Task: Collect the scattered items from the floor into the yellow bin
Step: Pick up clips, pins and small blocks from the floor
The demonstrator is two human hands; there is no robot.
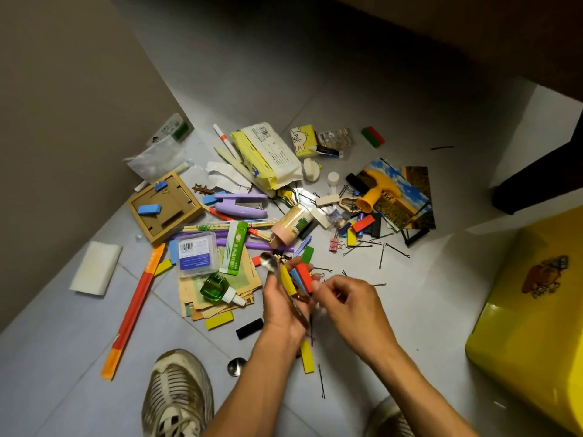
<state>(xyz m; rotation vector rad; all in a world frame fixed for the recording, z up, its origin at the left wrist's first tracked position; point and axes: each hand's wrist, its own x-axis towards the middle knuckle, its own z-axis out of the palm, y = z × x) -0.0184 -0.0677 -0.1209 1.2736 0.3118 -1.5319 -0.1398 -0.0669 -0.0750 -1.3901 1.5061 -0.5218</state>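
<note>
— What's at twelve o'clock?
— Pale grey tiled floor [284,74] running under dark brown furniture [473,33]; its dark leg [536,175] stands at two.
— And at nine?
— A beige wall [63,89].
— Six?
— A worn sneaker [176,395], a small round metal disc [236,366] just beside it, a second sneaker [389,417] at five.

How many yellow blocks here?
5 yellow blocks: one in the left hand, one beside its wrist, one beside the black block, one by the orange stick, one near the pink clip. Others may be hidden.
</note>
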